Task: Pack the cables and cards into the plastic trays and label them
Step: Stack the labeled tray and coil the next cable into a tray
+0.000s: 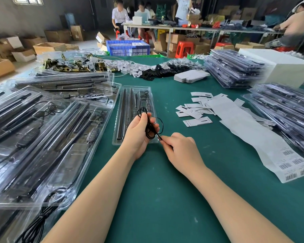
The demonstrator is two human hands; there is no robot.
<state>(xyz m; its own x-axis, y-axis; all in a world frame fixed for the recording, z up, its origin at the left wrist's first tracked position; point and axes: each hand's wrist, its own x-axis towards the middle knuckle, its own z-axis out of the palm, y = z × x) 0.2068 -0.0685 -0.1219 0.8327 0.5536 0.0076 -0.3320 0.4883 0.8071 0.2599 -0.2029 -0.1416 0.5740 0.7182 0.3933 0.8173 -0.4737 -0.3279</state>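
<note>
Pinching cable (both hands curled)

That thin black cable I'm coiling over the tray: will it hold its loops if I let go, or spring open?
Probably it springs somewhat: the black cable already shows uneven loops bulging past the left hand. It looks thin and floppy, likely very light, so it should bend easily into the clear tray. The right hand pinches its free end; released, that end may flick loose.
</note>
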